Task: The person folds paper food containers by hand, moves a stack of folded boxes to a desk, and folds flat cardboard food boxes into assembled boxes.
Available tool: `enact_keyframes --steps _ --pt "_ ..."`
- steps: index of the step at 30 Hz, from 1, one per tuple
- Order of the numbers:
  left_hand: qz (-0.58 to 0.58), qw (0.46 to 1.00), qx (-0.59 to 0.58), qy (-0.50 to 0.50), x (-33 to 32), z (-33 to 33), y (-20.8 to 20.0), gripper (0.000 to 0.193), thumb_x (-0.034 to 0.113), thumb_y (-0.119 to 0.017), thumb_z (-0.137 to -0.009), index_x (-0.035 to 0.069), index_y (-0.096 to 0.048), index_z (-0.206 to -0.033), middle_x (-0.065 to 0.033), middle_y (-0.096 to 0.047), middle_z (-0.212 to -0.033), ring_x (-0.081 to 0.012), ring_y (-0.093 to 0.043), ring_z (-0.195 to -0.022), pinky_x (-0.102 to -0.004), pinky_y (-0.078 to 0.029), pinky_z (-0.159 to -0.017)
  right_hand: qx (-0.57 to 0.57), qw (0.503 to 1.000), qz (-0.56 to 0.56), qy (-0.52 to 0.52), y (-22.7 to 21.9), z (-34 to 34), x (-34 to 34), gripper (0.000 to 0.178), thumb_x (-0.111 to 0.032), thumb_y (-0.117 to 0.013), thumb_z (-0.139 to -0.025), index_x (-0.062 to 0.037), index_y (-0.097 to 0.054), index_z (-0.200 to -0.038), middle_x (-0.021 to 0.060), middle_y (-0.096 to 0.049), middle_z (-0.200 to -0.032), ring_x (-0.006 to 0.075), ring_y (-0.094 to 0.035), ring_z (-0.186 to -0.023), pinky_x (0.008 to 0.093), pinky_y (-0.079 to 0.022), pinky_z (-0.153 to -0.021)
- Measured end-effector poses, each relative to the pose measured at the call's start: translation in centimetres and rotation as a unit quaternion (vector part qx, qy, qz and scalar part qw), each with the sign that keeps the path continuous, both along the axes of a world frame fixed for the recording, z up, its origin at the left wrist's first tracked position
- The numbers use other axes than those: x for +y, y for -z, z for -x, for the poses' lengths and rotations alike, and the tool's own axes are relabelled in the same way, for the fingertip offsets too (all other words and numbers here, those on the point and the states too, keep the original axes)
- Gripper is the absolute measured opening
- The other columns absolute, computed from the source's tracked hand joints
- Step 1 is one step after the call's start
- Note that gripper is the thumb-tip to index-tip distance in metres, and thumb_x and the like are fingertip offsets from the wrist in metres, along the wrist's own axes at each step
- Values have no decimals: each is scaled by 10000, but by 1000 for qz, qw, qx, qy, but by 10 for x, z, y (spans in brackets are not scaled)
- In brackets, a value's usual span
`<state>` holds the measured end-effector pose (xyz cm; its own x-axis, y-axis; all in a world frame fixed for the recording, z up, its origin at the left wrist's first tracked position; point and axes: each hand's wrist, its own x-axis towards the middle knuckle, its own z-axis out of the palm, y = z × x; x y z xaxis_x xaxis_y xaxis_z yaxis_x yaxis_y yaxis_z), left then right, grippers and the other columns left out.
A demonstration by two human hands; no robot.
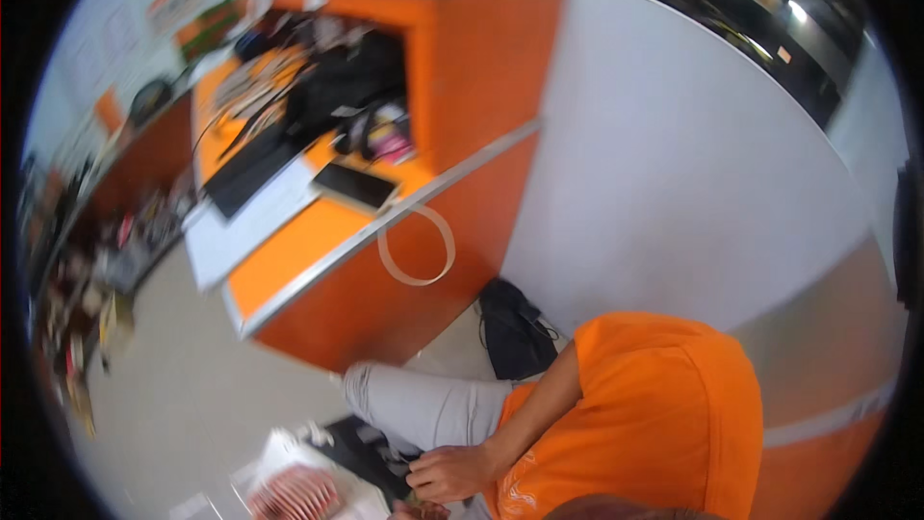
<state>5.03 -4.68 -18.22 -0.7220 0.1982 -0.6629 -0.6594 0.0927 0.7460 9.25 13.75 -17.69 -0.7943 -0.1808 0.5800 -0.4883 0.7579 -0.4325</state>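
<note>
Neither my left hand nor my right hand can be made out in the head view. Close by at the lower right sits another person in an orange shirt (654, 404) and light grey trousers (428, 404). That person's bent arm reaches down to a hand (448, 472) with curled fingers, at the bottom edge. Just below it is part of what looks like more fingers, cut off by the frame; whose they are I cannot tell. Left of the hand lie a black item (361, 453) and a row of pink-and-white striped pieces (294, 496) on a white sheet.
An orange counter (289, 260) with a metal edge carries a phone (356, 185), papers (250, 221) and black cloth or bags. A white strap loop (416, 246) hangs from its edge. A black bag (515, 327) leans by the white partition (674, 164). Cluttered shelves (106, 260) line the left.
</note>
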Motion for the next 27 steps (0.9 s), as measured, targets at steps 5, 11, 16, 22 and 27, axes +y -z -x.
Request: enact_keyframes --steps 5,11,16,22,27 --pt "5 996 51 73 24 9 -32 403 286 -523 -1050 -73 -657 -1177 -148 -696 -1080 -239 -678 -888 -355 -564 -732 -120 950 274 94 -12 -9 9 179 -159 -690 -913 -17 -626 -825 107 -573 -860 295 -595 -810 400 -497 -706" --pt "-59 988 139 20 22 0 -11 249 85 -682 -987 -104 -661 -1146 -191 -713 -1056 -293 -700 -941 -404 -597 -789 -297 837 438 135 -7 -1 12 229 -204 -739 -898 24 -711 -896 107 -686 -828 201 -662 -758 346 -523 -692" --pt "137 925 315 163 26 -4 -41 252 128 -724 -984 -92 -718 -1106 -228 -747 -1030 -306 -709 -861 -392 -608 -829 -361 783 500 81 9 10 0 219 -188 -762 -859 27 -727 -883 113 -731 -816 215 -696 -763 350 -543 -690" --pt "33 967 247 44 25 -21 -39 305 198 -660 -1026 -71 -681 -1167 -134 -713 -1037 -223 -687 -897 -323 -577 -800 -243 847 468 60 0 11 -25 159 -150 -777 -835 1 -733 -862 106 -693 -816 216 -688 -743 366 -546 -653" --pt "16 978 206 -13 6 -19 -33 206 107 -704 -983 -45 -688 -1122 -110 -714 -1076 -188 -691 -977 -333 -583 -868 -364 765 532 5 -31 7 5 56 -52 -739 -939 4 -743 -946 60 -647 -965 137 -645 -877 281 -525 -754"
